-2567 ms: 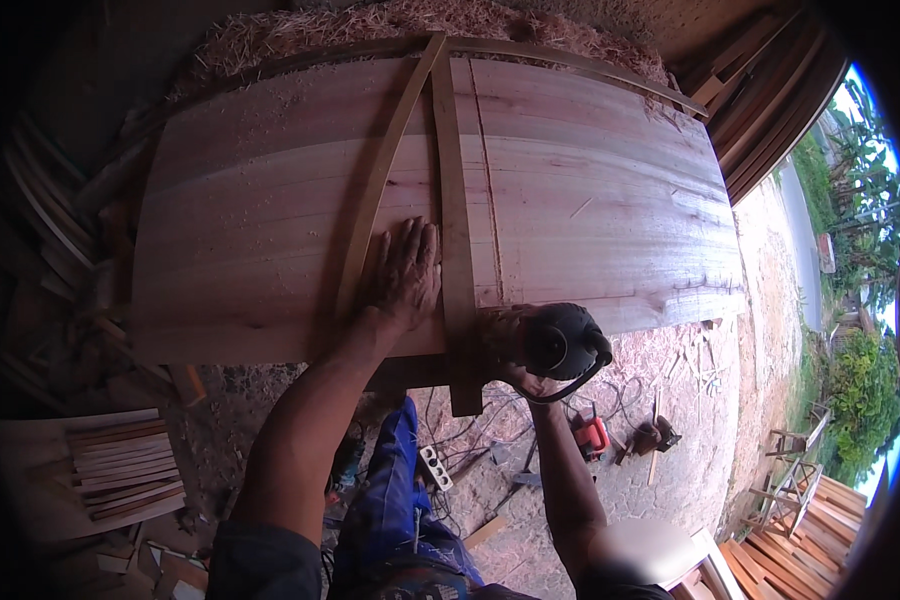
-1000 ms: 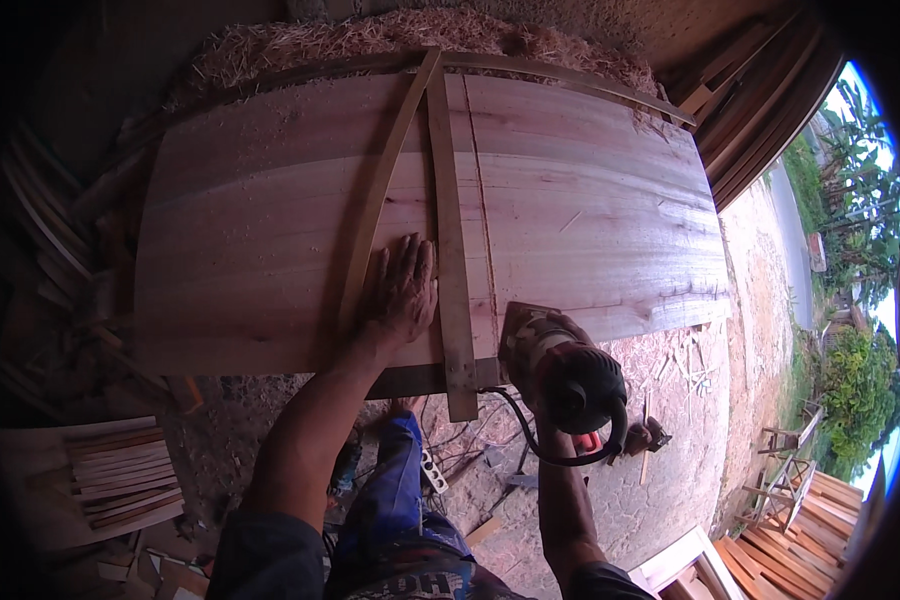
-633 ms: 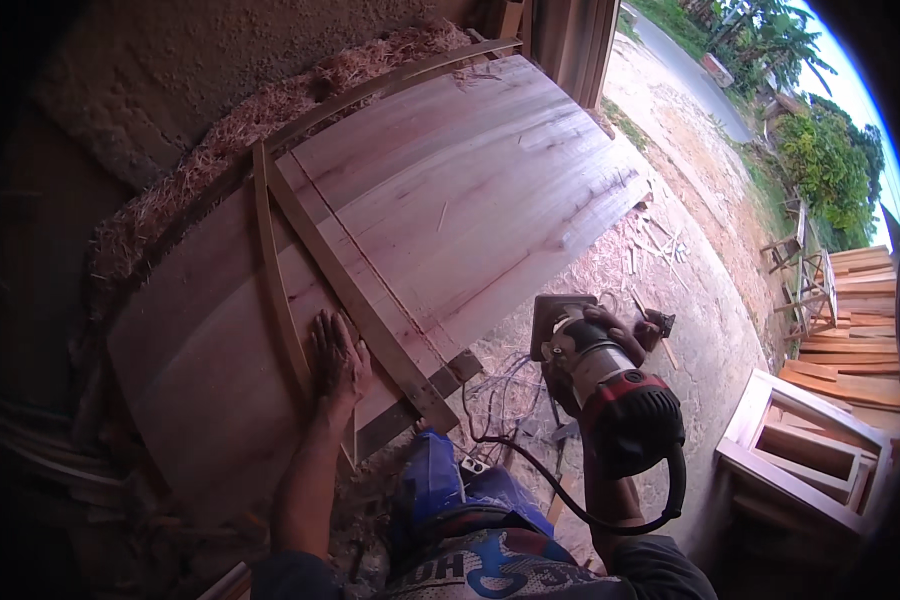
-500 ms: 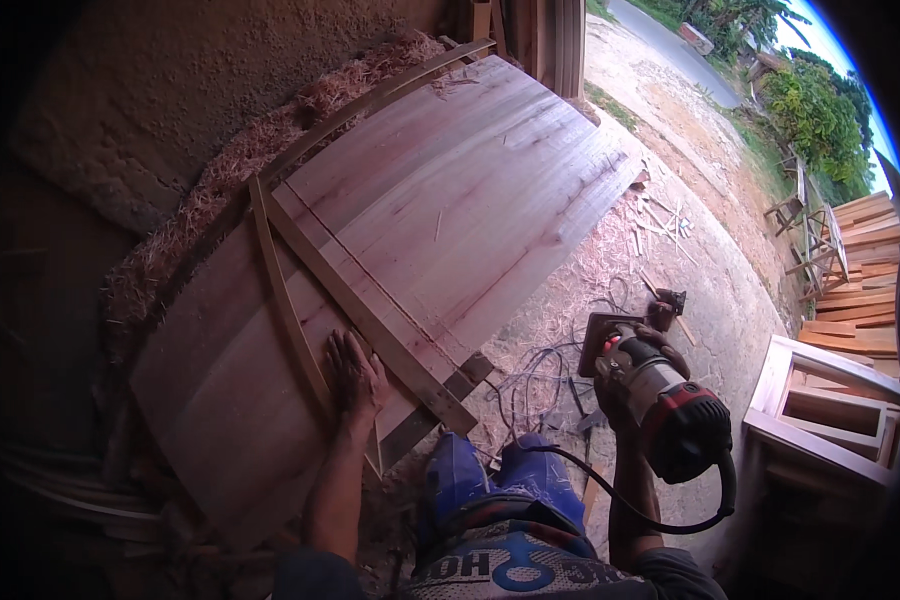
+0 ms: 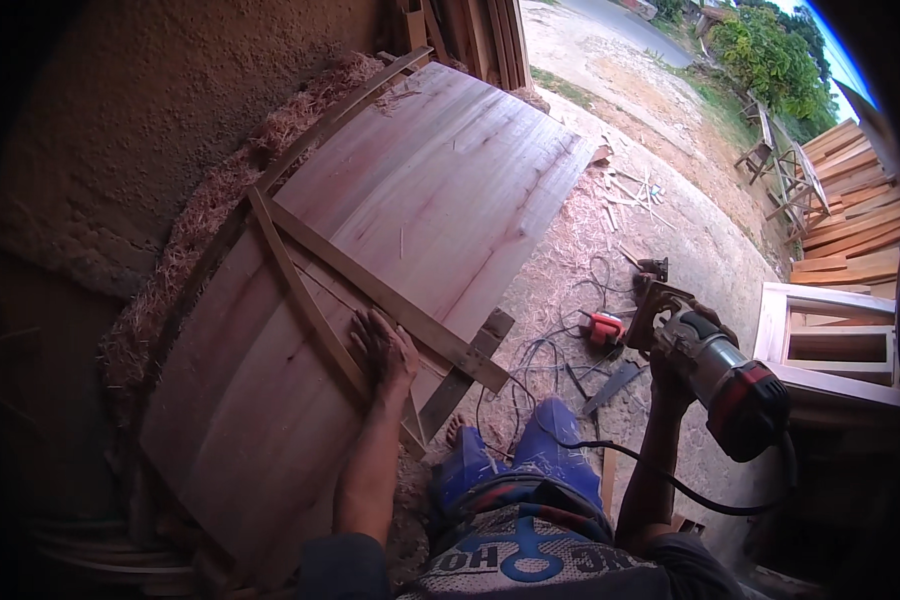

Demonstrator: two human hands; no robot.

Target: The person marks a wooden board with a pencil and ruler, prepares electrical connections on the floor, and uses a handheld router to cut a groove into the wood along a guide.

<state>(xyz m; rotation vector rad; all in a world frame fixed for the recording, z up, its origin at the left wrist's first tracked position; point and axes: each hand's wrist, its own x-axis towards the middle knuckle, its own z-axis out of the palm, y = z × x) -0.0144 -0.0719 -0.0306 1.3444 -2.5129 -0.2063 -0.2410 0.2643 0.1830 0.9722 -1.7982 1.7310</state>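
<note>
Outdoor wood yard, sawdust-strewn floor. Left hand (image 5: 382, 350) lies flat on the wood panel (image 5: 390, 260) beside the slats. Right hand (image 5: 682, 352), grip closed around the power router (image 5: 715, 375), holds it off the panel. Risks: trailing cord (image 5: 660, 475) snagging, or the panel shifting.

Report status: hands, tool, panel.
Left hand flat on the wooden panel, beside two crossed battens. Right hand holds the power router off the panel, cord trailing. Nothing between tool and panel.

L hand (image 5: 382, 350) flat on wood panel (image 5: 390, 260) mid-frame, between two slats (image 5: 370, 285). R hand (image 5: 675, 365) grips corded router (image 5: 720, 375), right of frame, off the panel.
</note>
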